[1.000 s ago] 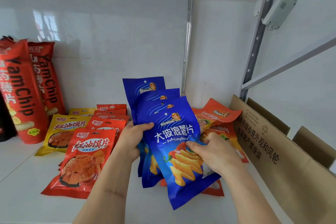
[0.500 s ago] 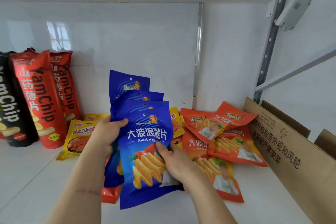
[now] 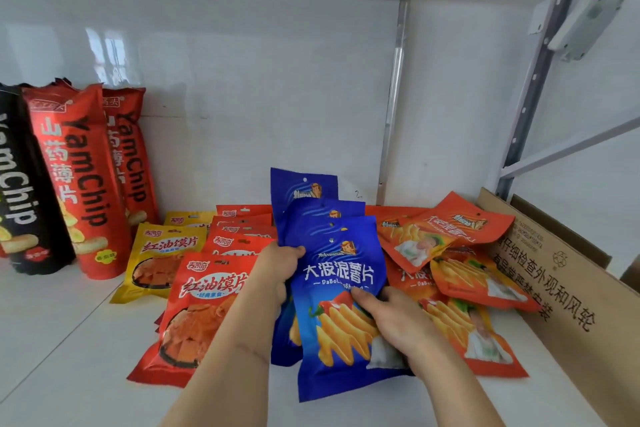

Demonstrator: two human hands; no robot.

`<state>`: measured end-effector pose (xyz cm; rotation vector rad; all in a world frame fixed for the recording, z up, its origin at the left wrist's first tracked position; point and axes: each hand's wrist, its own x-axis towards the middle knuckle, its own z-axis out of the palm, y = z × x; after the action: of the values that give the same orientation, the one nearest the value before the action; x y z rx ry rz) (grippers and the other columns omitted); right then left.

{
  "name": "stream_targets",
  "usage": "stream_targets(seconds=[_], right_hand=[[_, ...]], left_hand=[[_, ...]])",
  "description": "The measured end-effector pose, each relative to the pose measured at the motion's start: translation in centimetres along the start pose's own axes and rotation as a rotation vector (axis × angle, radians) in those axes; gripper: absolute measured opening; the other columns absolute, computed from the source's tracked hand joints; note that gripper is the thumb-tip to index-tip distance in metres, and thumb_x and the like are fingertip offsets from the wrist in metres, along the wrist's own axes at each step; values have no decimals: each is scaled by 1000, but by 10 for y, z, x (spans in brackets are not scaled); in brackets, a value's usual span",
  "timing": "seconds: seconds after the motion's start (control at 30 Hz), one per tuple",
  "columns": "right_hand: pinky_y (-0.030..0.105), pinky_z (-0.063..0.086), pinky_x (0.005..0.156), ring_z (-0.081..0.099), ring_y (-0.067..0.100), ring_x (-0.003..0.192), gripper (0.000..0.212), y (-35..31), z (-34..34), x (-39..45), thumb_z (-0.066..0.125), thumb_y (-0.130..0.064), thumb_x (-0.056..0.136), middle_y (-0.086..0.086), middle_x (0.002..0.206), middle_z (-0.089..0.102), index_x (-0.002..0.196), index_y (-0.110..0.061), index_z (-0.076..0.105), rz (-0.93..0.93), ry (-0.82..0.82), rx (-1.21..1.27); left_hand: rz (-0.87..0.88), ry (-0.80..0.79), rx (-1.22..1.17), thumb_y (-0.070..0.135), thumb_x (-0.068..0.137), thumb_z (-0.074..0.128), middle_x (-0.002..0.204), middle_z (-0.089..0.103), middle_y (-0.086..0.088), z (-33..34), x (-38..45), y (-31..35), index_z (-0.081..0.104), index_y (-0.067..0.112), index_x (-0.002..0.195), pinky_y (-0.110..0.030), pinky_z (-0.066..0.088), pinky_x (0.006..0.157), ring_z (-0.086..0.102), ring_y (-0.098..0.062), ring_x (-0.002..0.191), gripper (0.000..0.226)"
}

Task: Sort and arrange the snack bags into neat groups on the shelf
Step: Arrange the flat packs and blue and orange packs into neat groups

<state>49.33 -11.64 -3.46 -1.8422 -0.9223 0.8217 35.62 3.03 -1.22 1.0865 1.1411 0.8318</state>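
Blue chip bags (image 3: 337, 291), a fanned stack of about four, sit held in the middle of the shelf (image 3: 62, 340), their lower edges down near its white surface, between the red-and-yellow pouches (image 3: 204, 302) on the left and the loose orange bags (image 3: 460, 274) on the right. They look light, puffed and glossy, so the film will likely slide bag against bag, and the chips inside will crush under a hard squeeze; the flat sealed edges and the stack's sides seem the safest places to take hold. The left hand (image 3: 277, 269) has its fingers closed round the stack's left edge, thumb on the front bag's upper corner. The right hand (image 3: 394, 319) presses on the lower right of the front bag, thumb on the printed face, the other fingers hidden behind, so it appears to pinch it. Tall YamChip bags (image 3: 83, 180) stand against the back wall at far left, and a cardboard box (image 3: 568, 291) lies against the shelf's right side.
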Motion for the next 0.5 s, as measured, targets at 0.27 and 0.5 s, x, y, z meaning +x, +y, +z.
stream_targets(seconds=[0.27,0.5], right_hand=[[19,47,70,62,3,92,34,-9,16,3,63,-53,89,-15,106,66,115,-30,62,-72,-81,-30],[29,50,74,63,9,88,55,-16,-6,13,47,-76,83,-11,95,67,96,-24,59,-77,-25,-195]], left_hand=[[9,100,299,17,101,57,128,60,-20,-2,13,3,51,-6,130,-41,49,95,60,-37,110,38],[57,142,316,21,104,53,129,62,-15,-2,17,-4,51,6,133,-40,49,85,61,-32,108,33]])
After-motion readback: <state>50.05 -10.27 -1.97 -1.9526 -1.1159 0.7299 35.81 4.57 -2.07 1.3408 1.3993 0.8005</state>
